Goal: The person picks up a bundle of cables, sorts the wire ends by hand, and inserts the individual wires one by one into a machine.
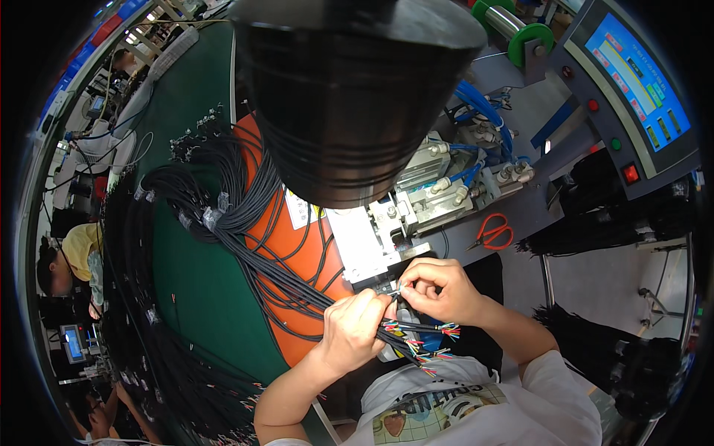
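My left hand (351, 331) is closed on a black cable, its fingertips close to the front of the metal fixture (394, 253). Right beside them, my right hand (440, 290) pinches something small and pale near the cable's end; the fingers hide most of it. A bundle of black cables (286, 273) runs from the upper left to beneath my left hand. Several cable ends with stripped, multicoloured wires (424, 363) stick out below both hands, over my lap.
A large black cylinder (335, 111) hangs over the bench. Red-handled scissors (494, 232) lie right of the fixture. A touchscreen panel (639, 82) and green-flanged spool (513, 30) stand farther right. Cables cover the orange mat (301, 260) and green bench (216, 297). People sit far left.
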`<state>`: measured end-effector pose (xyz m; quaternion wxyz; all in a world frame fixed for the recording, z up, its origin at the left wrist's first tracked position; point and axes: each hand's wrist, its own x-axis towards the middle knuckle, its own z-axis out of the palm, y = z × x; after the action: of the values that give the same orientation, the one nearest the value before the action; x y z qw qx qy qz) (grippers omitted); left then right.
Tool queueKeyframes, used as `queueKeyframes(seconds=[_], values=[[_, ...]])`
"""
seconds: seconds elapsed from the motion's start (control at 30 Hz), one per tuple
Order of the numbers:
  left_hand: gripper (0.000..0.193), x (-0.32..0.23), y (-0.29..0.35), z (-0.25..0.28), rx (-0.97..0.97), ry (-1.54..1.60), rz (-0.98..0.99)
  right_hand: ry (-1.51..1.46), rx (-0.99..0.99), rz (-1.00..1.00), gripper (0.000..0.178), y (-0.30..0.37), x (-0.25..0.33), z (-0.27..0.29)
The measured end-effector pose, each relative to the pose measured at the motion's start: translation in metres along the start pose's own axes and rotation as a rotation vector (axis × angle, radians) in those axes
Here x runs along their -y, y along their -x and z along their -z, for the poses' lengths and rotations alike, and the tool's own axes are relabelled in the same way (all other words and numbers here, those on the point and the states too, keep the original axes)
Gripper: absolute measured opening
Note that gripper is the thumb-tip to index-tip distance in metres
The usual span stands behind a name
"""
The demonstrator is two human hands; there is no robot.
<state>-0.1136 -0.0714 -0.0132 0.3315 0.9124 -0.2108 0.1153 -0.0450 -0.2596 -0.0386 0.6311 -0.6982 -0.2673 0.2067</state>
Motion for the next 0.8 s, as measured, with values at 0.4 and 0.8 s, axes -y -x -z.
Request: queueKeyframes(seconds=[0.4, 0.8], values=[[0.016, 0.002, -0.001, 0.002, 0.019, 0.063, -0.008, -0.059, 0.009, -0.061, 0.006, 0.003, 0.0, -0.002], [0.056, -0.01, 0.0, 0.01, 0.161, -0.179, 0.082, 0.568, -0.166, 0.251, 0.007, 0.002, 0.0, -0.014]])
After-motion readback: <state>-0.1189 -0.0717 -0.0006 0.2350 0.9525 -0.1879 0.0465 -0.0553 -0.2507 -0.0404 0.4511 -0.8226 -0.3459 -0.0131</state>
